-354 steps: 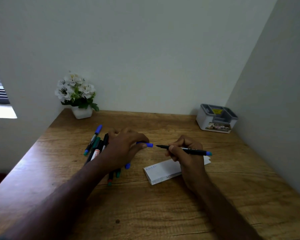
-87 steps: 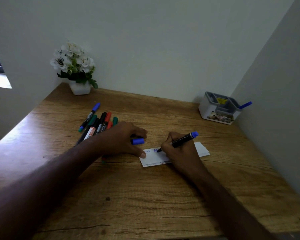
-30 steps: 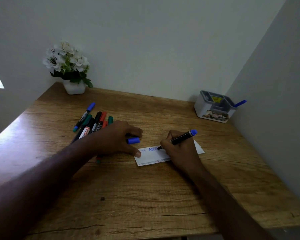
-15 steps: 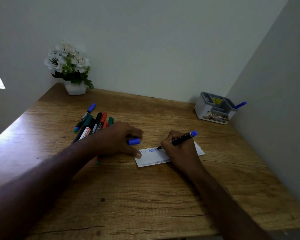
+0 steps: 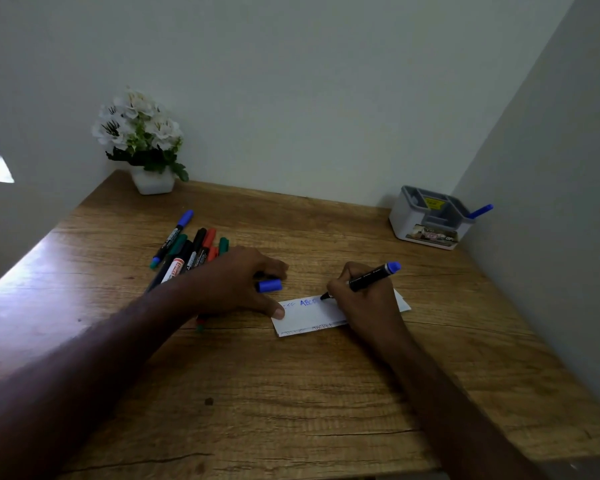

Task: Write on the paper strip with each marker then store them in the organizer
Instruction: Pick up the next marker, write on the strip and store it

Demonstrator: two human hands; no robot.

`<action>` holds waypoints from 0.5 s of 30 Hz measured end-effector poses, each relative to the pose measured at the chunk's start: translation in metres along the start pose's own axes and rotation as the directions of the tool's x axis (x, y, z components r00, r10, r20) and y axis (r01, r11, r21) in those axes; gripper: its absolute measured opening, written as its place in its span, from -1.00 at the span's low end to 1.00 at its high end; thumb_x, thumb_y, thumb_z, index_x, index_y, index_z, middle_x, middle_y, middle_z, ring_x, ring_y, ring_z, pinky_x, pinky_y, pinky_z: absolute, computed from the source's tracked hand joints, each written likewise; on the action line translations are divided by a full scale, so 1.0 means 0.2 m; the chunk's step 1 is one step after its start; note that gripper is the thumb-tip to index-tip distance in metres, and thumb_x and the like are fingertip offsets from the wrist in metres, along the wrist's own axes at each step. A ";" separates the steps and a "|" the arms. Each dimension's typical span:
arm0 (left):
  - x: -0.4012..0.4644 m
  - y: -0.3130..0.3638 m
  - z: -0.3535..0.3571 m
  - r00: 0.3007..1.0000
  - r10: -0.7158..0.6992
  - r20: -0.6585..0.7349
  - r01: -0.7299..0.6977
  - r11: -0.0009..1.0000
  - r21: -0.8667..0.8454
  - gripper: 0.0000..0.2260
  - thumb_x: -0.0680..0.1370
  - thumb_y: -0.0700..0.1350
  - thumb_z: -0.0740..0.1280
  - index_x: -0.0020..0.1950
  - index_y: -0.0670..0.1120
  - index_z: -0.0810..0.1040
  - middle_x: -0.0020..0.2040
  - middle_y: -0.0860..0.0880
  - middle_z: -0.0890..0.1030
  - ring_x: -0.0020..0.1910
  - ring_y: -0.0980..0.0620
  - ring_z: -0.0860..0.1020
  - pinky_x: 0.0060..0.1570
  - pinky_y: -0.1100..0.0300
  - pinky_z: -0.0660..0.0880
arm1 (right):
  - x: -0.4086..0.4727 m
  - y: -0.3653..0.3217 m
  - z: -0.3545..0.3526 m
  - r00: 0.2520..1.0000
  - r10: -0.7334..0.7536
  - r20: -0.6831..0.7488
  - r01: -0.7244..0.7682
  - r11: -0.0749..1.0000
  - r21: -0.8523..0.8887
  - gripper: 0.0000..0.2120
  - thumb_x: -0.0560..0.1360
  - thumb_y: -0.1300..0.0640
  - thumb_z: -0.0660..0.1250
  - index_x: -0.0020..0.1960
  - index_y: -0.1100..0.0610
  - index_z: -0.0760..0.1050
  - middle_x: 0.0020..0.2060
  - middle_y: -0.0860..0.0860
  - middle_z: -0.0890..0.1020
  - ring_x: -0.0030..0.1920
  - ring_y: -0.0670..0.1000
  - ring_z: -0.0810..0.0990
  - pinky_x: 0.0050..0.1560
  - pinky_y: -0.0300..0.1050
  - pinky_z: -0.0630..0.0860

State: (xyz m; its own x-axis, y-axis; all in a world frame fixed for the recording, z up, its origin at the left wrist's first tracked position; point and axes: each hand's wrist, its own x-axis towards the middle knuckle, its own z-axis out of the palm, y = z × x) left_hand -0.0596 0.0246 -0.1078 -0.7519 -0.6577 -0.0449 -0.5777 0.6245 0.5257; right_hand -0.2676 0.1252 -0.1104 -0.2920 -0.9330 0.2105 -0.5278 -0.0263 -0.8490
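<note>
My right hand [image 5: 364,306] grips a black marker with a blue end [image 5: 371,277], its tip touching the white paper strip [image 5: 305,315] beside blue letters. My left hand [image 5: 236,284] rests on the desk, its thumb pinning the strip's left end and its fingers holding a blue marker cap [image 5: 270,285]. A pile of several markers [image 5: 191,251] in blue, green, black and red lies behind my left hand, partly hidden by it. The grey and white organizer [image 5: 430,220] stands at the back right with one blue marker [image 5: 478,212] sticking out of it.
A white pot of white flowers [image 5: 142,143] stands at the desk's back left corner. Walls close the wooden desk [image 5: 291,393] at the back and on the right. The desk's left edge runs diagonally past the markers.
The blue writing on the strip has grown rightward as my right hand moved along it. My left hand has kept its hold on the cap and the strip.
</note>
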 end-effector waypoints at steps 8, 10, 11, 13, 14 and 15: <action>0.00 0.00 0.00 1.000 0.001 -0.002 -0.001 1.000 -0.001 -0.35 0.37 0.18 0.47 0.41 0.08 0.39 0.46 0.11 0.36 0.41 0.11 0.33 0.35 0.18 0.28 | 0.00 0.00 -0.01 0.999 -0.008 -0.031 0.008 1.000 0.017 -0.73 0.43 0.28 0.38 -0.41 0.11 0.43 -0.50 -0.10 0.53 -0.41 -0.21 0.49 -0.39 -0.37 0.40; 0.00 0.01 0.00 1.000 -0.005 -0.005 0.005 1.000 -0.005 -0.35 0.37 0.18 0.48 0.41 0.08 0.39 0.45 0.10 0.37 0.40 0.11 0.34 0.35 0.17 0.29 | 0.00 0.00 0.00 1.000 -0.011 -0.022 0.011 1.000 -0.002 -0.72 0.43 0.27 0.39 -0.41 0.10 0.43 -0.49 -0.07 0.52 -0.41 -0.20 0.49 -0.40 -0.37 0.39; -0.01 0.01 0.00 1.000 -0.008 -0.008 0.008 1.000 -0.009 -0.35 0.37 0.18 0.48 0.41 0.08 0.39 0.45 0.10 0.37 0.40 0.11 0.33 0.34 0.18 0.29 | 0.00 0.00 0.01 0.999 -0.015 -0.032 0.015 1.000 -0.005 -0.73 0.43 0.27 0.40 -0.40 0.11 0.43 -0.48 -0.05 0.53 -0.41 -0.19 0.49 -0.40 -0.37 0.39; -0.01 0.01 0.00 1.000 -0.011 -0.005 0.011 1.000 -0.009 -0.35 0.37 0.17 0.48 0.41 0.08 0.38 0.46 0.11 0.36 0.40 0.12 0.33 0.33 0.19 0.27 | 0.00 0.00 0.00 0.997 -0.020 -0.070 0.021 1.000 0.018 -0.76 0.44 0.28 0.39 -0.37 0.17 0.45 -0.45 -0.04 0.54 -0.38 -0.20 0.53 -0.37 -0.37 0.42; -0.01 0.01 0.00 1.000 -0.010 -0.003 0.010 1.000 -0.002 -0.35 0.38 0.17 0.47 0.41 0.08 0.38 0.46 0.11 0.36 0.40 0.12 0.33 0.33 0.20 0.27 | 0.00 0.00 -0.01 0.996 -0.021 -0.086 0.025 0.999 0.048 -0.79 0.45 0.29 0.38 -0.34 0.22 0.45 -0.44 -0.04 0.54 -0.37 -0.22 0.54 -0.36 -0.39 0.42; -0.01 0.01 0.00 1.000 -0.008 -0.002 0.008 1.000 0.006 -0.35 0.38 0.17 0.47 0.42 0.08 0.38 0.46 0.11 0.36 0.40 0.12 0.33 0.32 0.22 0.27 | 0.00 -0.01 -0.02 0.994 -0.029 -0.101 0.038 0.996 0.083 -0.82 0.46 0.30 0.37 -0.30 0.27 0.46 -0.42 -0.03 0.54 -0.36 -0.25 0.54 -0.34 -0.40 0.43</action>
State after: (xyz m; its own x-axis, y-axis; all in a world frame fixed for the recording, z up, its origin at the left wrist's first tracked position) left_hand -0.0588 0.0273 -0.1058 -0.7465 -0.6637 -0.0473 -0.5855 0.6214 0.5206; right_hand -0.2702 0.1276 -0.1074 -0.3552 -0.8909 0.2830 -0.4706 -0.0912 -0.8776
